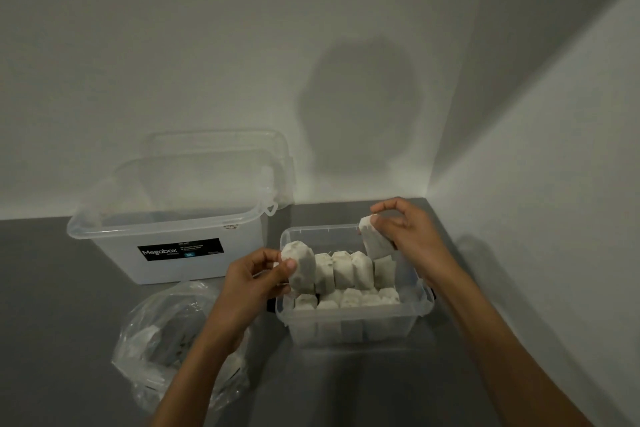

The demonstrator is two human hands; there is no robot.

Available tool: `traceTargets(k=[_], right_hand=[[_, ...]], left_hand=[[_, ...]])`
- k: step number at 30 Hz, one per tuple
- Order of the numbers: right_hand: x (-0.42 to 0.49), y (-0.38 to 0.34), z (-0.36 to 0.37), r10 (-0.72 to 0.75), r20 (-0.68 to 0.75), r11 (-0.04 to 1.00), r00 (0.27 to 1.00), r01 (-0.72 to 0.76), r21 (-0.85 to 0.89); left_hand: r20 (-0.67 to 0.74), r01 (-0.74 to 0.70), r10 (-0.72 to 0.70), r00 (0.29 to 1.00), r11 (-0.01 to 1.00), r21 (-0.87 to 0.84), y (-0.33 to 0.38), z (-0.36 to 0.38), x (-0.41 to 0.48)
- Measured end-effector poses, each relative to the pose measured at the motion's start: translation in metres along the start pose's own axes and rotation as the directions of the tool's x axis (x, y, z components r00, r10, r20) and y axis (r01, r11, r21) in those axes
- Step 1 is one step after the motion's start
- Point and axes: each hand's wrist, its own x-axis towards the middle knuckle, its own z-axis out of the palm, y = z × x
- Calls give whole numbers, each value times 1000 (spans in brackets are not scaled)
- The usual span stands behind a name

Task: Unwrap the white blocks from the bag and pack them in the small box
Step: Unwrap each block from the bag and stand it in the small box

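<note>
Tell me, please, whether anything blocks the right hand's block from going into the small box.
No lid is in the way. The white block in the right hand hangs over the small box, but packed blocks stand beneath it.

Dim pic, grey-green cast, light coming from behind. Big soft round shadow on the wall [360, 107]. Everything's slightly blurry, edges bowed.

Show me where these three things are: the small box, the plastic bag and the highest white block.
small box [322, 228], head view, on the far rim.
plastic bag [149, 340], head view, on its crumpled left side.
highest white block [375, 239], head view, on its front face.
</note>
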Motion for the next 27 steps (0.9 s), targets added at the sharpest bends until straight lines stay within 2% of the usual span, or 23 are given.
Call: traceTargets(k=[4,8,13,17,27], right_hand=[[19,13,12,-37,80,968,996,55,-243],[28,27,33,-32,139,891,990,91,-445],[38,50,51,102,184,849,977,11,-529],[47,63,55,191,153,806,970,-66,-589],[53,79,61,173,120,748,978,-52,-661]], left_hand=[[-66,5,-1,998,999,48,-1,-6,5],[-61,-5,8,998,999,52,-1,-5,2],[-50,-1,2,999,999,36,-4,-6,-5],[-72,11,-9,997,999,38,-5,-5,-8],[-38,7,-4,999,996,87,-4,4,-9]])
